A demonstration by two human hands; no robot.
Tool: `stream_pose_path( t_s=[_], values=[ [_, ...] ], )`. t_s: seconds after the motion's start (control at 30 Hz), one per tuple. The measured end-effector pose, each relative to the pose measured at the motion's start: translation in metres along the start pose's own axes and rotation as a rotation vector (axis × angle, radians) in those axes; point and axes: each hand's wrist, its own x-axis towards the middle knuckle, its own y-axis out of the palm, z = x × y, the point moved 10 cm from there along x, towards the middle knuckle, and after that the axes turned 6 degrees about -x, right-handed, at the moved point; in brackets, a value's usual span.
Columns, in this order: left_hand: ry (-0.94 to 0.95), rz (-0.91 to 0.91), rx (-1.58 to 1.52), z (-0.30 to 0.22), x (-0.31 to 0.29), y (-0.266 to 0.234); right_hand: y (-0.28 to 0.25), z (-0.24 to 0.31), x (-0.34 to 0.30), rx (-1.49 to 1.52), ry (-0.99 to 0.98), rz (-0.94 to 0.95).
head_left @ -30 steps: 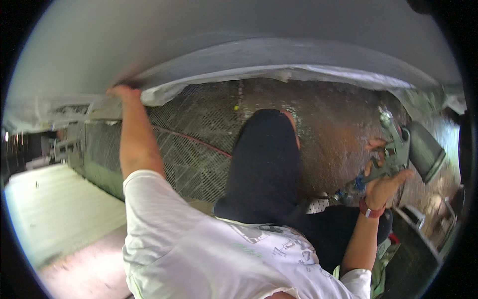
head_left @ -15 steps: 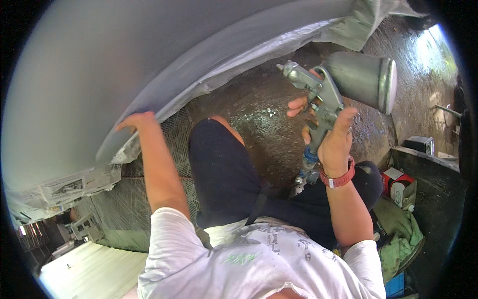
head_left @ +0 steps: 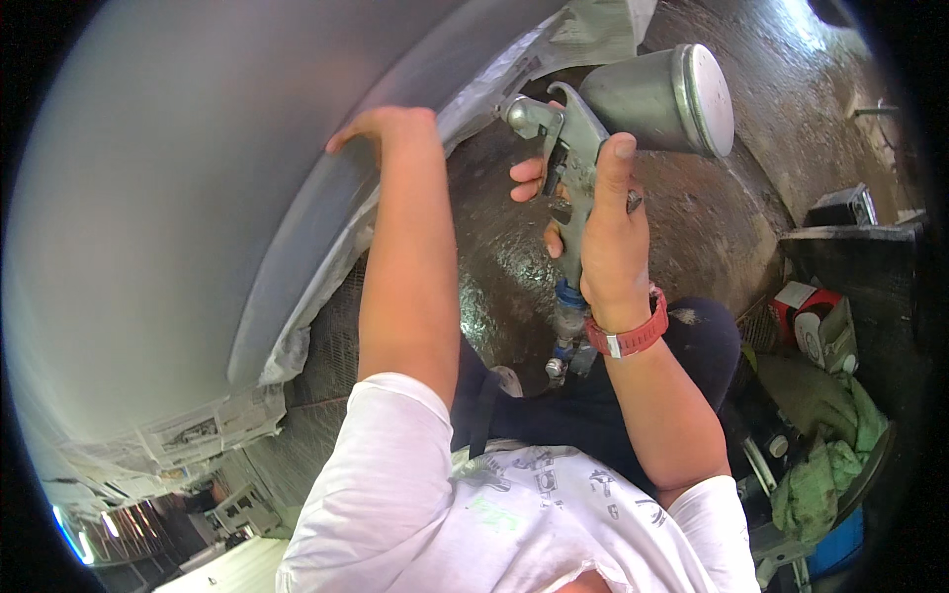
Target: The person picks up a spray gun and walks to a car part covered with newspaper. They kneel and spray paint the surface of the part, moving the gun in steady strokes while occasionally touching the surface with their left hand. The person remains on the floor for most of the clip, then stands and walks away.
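Observation:
A large smooth grey vehicle body panel (head_left: pixel 188 208) with a curved lip fills the left side. My left hand (head_left: pixel 393 125) rests against that lip, its fingers laid over the edge and partly hidden behind the wrist. In my right hand (head_left: pixel 615 242) is a metal spray gun (head_left: pixel 576 148), gripped by its handle. A silver cup (head_left: pixel 643 99) sits on the gun, tilted to the right. Below the handle hangs a blue and silver hose fitting (head_left: pixel 567 306). The nozzle points left toward the panel, apart from it.
Newspaper (head_left: pixel 188 430) and pale masking sheet (head_left: pixel 593 35) line the panel's lower edge. Dark, wet-looking floor (head_left: pixel 504 247) lies beneath. At the right are a red and white box (head_left: pixel 806 311), a green cloth (head_left: pixel 825 465) and a dark board (head_left: pixel 850 262).
My left hand has slid farther up along the panel's lip. The spray gun in my right hand has moved up and left in view, nearer the panel. The whole view has shifted.

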Motion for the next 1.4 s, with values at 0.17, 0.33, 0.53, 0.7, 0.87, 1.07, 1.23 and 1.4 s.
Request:
stream_pose_path(
  t_s=[0.17, 0.33, 0.53, 0.7, 0.87, 1.07, 1.23, 1.4],
  values=[
    [-0.285, 0.445, 0.143, 0.106, -0.041, 0.075, -0.012, 0.013, 0.003, 0.057, -0.025, -0.062],
    [-0.158, 1.508, 1.213, 0.143, -0.114, 0.063, -0.027, 0.011, 0.008, 0.125, -0.004, -0.145],
    [1.649, 1.811, 2.65, -0.028, -0.066, -0.058, -0.021, -0.01, 0.014, 0.096, 0.015, -0.178],
    [2.412, 1.758, 2.97, -0.094, -0.017, -0.068, -0.015, -0.001, 0.012, 0.079, -0.047, -0.162],
    [2.5, 2.01, 2.725, -0.037, -0.03, -0.032, -0.025, 0.002, 0.01, 0.093, -0.045, -0.17],
    [2.584, 1.954, 2.636, 0.079, -0.061, 0.035, -0.034, 0.004, 0.016, 0.038, -0.139, -0.26],
    [2.882, 1.971, 2.268, 0.16, -0.096, 0.076, -0.036, 0.002, 0.015, 0.105, -0.066, -0.242],
    [2.839, 1.836, 2.278, 0.217, -0.119, 0.114, -0.04, 0.014, 0.008, 0.237, 0.006, -0.22]
  ],
)
